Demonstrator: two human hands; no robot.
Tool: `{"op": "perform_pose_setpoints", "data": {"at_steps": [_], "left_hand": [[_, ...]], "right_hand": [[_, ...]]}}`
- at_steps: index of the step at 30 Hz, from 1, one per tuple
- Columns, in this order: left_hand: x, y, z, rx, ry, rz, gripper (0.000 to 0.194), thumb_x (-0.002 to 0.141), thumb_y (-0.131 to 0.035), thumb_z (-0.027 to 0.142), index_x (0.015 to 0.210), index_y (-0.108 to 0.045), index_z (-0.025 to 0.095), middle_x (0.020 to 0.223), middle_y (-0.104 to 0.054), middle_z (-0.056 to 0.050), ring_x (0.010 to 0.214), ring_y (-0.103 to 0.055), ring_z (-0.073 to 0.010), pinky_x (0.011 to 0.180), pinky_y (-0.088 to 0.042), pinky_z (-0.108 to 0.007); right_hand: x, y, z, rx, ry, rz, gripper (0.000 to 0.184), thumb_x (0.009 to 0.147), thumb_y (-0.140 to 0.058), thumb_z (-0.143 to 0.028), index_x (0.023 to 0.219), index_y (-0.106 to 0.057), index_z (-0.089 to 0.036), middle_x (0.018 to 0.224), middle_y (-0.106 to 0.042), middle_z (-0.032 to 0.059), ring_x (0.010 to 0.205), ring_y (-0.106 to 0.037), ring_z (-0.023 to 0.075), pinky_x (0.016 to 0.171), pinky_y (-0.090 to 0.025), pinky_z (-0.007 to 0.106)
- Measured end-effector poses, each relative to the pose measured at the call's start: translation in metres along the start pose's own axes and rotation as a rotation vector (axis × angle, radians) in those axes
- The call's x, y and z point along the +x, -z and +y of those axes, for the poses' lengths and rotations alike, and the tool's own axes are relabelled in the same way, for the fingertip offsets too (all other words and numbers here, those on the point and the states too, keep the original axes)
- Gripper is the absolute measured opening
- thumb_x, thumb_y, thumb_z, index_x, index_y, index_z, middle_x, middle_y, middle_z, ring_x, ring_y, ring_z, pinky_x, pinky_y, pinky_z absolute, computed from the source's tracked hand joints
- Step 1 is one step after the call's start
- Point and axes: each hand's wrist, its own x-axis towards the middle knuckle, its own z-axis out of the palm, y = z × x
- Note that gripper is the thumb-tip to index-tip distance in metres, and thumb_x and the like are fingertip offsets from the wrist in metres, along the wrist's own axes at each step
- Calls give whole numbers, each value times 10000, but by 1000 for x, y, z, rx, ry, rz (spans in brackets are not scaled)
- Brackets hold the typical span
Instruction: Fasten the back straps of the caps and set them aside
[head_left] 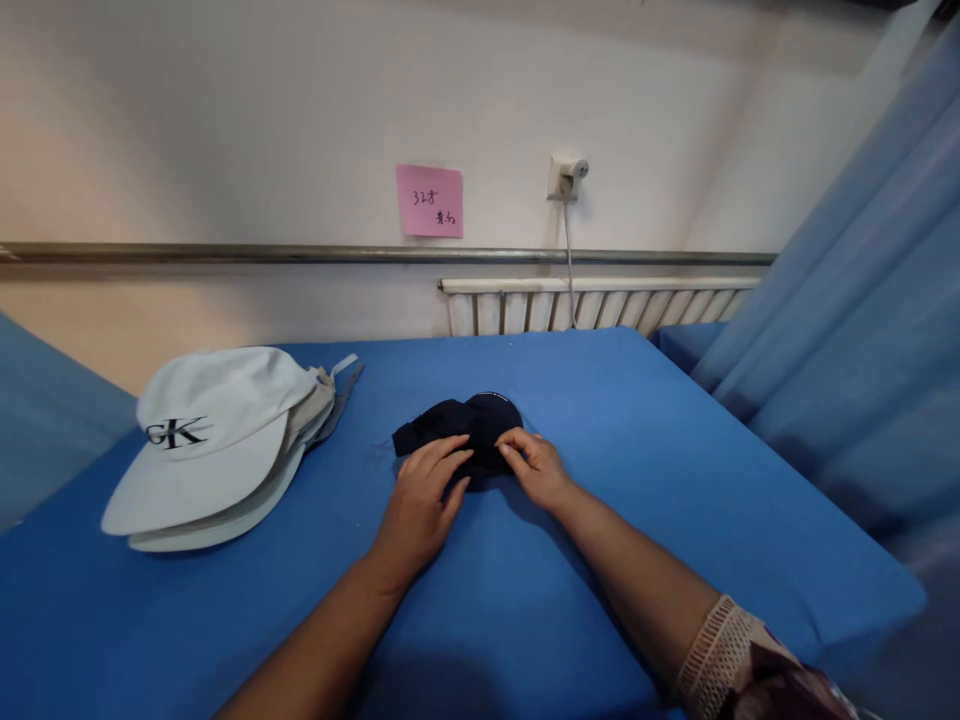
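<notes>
The left hand (424,495), grip loosely open, apparently steadies the dark cap (471,420) so the right hand (538,468) can pinch its brim (504,410).

The one view looks from the person's head, above the near side of the bench (637,450), facing forward and down across it to the wall (300,120). It sees the left hand (420,500) and right hand (538,470) at arm's reach near mid-frame, and spans wide, from the left curtain (56,420) to the right curtain (847,330).
</notes>
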Motion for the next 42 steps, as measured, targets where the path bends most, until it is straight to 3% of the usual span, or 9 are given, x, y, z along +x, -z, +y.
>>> {"op": "perform_pose_setpoints", "data": {"at_steps": [4, 12, 18, 22, 26, 29, 36, 39, 42], "left_hand": [[4, 0, -7, 85, -50, 8, 290, 767, -701, 175, 1037, -729, 274, 1227, -666, -90, 1227, -502, -320, 1123, -259, -488], [8, -1, -19, 619, -216, -159, 405, 839, -592, 164, 1232, -631, 256, 1331, -586, -120, 1181, -488, -352, 1005, -333, -504], [9, -2, -19, 609, -258, -149, 320, 858, -564, 182, 1143, -683, 268, 1306, -614, -103, 1268, -436, -363, 1071, -258, -531], [8, 2, -19, 551, -262, -125, 256, 842, -584, 180, 1048, -713, 260, 1251, -654, -92, 1263, -447, -359, 1082, -239, -546], [4, 7, -16, 584, -279, -145, 199, 858, -572, 203, 1015, -691, 235, 1085, -701, -69, 1171, -516, -306, 1042, -307, -502], [3, 10, -14, 595, -234, -155, 136, 854, -598, 257, 955, -678, 212, 967, -682, -59, 1091, -543, -276, 1000, -354, -465], [3, 18, -12, 382, -56, -319, 198, 848, -615, 359, 983, -647, 217, 984, -649, -33, 990, -567, -223, 911, -429, -377], [4, 23, -13, 390, -50, -397, 328, 833, -640, 369, 1132, -624, 236, 1094, -640, -43, 1046, -555, -228, 913, -430, -367], [4, 23, -14, 505, -132, -422, 285, 835, -644, 363, 1096, -646, 248, 1018, -648, -38, 1004, -555, -233, 916, -405, -392]], "right_hand": [[-2, -1, -2, 22, 9, -42, 172, 895, -523, -262, 887, -695, -274, 779, -668, -10, 735, -567, 178, 750, -389, 300], [-8, -8, 0, -32, 18, -74, 175, 906, -512, -239, 990, -660, -278, 837, -661, 0, 767, -560, 183, 760, -390, 312], [-13, -6, -9, -100, 44, -81, 152, 904, -552, -291, 1043, -601, -251, 866, -658, 23, 797, -579, 196, 779, -412, 339], [-15, -3, -20, -235, 122, -102, 390, 756, -753, -376, 1070, -582, -219, 950, -672, 62, 866, -589, 230, 816, -417, 367], [-16, -4, -24, -287, 171, -129, 137, 842, -646, -246, 966, -612, -197, 882, -674, 46, 832, -594, 196, 845, -405, 364], [-17, -8, -21, -152, 119, -137, 41, 861, -591, -200, 865, -631, -196, 836, -666, 22, 807, -585, 166, 819, -409, 330], [-17, -8, -10, 522, -260, -358, 225, 768, -700, -392, 781, -633, -177, 733, -599, -21, 683, -536, 124, 692, -421, 270], [-16, -6, -7, 567, -274, -401, 254, 745, -730, -406, 795, -641, -174, 769, -610, -10, 716, -548, 132, 723, -426, 286], [-16, -6, -5, 483, -228, -386, 202, 766, -718, -367, 810, -659, -179, 792, -621, -1, 750, -564, 143, 740, -441, 293]]}}
